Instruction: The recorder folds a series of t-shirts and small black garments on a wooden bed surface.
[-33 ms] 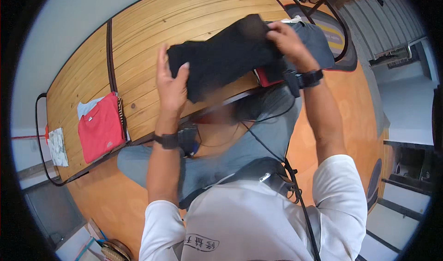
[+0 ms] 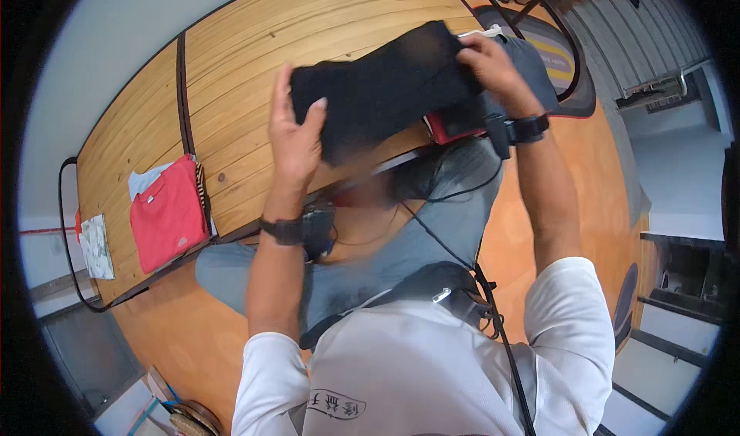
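Observation:
A folded black garment (image 2: 385,89) is stretched between my two hands, above the front part of the wooden table. At its left end my left hand (image 2: 297,139) grips the edge, thumb on the near face and fingers behind. My right hand (image 2: 493,68) pinches the upper right corner of the cloth. Which sort of garment it is, I cannot tell. Beneath its right end shows something red (image 2: 449,128) at the table's front edge, mostly covered. Dark grey cloth (image 2: 532,70) lies beyond my right hand.
On the left of the wooden table (image 2: 239,74) lies a stack of folded clothes with a red shirt (image 2: 166,220) on top. A white and grey patterned sheet (image 2: 97,245) is at the far left. A black cable (image 2: 432,236) runs over my lap.
Both hands have shifted slightly to the right, and the black garment with them. The cloth looks a little flatter between them.

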The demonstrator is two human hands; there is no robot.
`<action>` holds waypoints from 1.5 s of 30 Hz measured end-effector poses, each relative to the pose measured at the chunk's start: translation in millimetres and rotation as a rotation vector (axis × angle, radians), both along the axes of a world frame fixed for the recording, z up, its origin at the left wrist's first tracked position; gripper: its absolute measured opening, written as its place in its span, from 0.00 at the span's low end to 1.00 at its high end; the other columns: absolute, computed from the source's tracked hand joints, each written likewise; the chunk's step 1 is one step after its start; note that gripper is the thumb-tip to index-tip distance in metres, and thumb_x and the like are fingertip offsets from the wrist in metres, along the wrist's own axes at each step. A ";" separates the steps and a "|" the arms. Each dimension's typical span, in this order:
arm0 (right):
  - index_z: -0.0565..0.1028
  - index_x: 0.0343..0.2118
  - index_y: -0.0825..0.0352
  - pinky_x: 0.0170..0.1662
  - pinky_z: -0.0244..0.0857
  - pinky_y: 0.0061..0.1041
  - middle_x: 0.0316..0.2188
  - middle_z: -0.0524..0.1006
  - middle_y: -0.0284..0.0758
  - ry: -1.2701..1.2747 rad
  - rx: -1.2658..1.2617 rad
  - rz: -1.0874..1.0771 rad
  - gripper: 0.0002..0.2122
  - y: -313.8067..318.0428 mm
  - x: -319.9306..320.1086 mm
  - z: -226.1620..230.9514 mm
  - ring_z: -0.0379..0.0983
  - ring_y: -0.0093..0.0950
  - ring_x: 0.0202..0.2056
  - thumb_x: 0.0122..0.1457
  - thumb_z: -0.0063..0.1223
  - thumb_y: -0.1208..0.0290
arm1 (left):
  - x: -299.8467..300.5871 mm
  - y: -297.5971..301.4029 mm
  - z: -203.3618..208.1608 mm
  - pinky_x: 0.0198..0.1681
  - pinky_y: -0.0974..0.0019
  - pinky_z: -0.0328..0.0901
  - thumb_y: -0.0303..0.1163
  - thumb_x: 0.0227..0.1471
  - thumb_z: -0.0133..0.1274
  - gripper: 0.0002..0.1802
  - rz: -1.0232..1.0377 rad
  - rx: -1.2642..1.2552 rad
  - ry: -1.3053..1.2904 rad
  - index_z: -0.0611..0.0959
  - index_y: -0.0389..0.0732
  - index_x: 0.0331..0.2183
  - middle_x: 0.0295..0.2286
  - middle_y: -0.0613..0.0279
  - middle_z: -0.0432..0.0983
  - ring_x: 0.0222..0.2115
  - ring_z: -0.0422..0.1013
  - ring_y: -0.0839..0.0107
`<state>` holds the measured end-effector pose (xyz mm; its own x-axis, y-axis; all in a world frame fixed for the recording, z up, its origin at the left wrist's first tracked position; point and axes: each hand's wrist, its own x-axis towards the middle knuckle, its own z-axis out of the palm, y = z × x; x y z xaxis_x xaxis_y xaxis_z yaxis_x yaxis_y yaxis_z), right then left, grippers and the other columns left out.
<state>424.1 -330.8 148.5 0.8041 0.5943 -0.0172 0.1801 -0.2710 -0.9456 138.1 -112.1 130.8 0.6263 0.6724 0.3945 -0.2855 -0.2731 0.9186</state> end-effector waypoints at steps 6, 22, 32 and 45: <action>0.76 0.46 0.68 0.46 0.67 0.21 0.37 0.78 0.29 -0.015 0.012 -0.088 0.12 -93.8 54.6 42.2 0.74 0.21 0.39 0.59 0.54 0.76 | 73.4 -58.4 19.8 0.52 0.72 0.68 0.21 0.58 0.56 0.26 -0.416 -0.275 -0.015 0.75 0.38 0.59 0.48 0.60 0.76 0.46 0.72 0.75; 0.73 0.54 0.71 0.55 0.66 0.45 0.48 0.75 0.54 -0.801 -0.830 -0.457 0.28 -176.3 93.0 -33.8 0.72 0.51 0.50 0.56 0.63 0.55 | 130.3 -115.8 -32.1 0.48 0.58 0.70 0.38 0.49 0.67 0.39 -0.156 0.109 0.526 0.73 0.34 0.59 0.57 0.44 0.69 0.37 0.77 0.59; 0.69 0.62 0.63 0.64 0.51 0.53 0.64 0.65 0.45 -0.990 -0.771 -0.197 0.33 -92.7 46.8 -34.3 0.58 0.47 0.65 0.64 0.45 0.41 | 136.7 -134.1 -44.2 0.64 0.33 0.45 0.62 0.55 0.53 0.41 -0.195 0.960 0.480 0.71 0.47 0.62 0.65 0.47 0.57 0.65 0.50 0.39; 0.64 0.66 0.60 0.67 0.46 0.54 0.68 0.60 0.44 -0.781 -0.963 -0.142 0.35 -73.8 34.7 -35.3 0.53 0.46 0.68 0.65 0.40 0.37 | 105.2 -96.3 -51.6 0.63 0.33 0.49 0.62 0.51 0.58 0.42 -0.220 0.552 0.438 0.74 0.44 0.59 0.62 0.45 0.63 0.64 0.54 0.40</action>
<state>458.7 -404.6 113.2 0.8511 0.5126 0.1137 0.5164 -0.8563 -0.0050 243.4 -208.4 79.1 0.9017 0.2887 0.3217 -0.0254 -0.7075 0.7063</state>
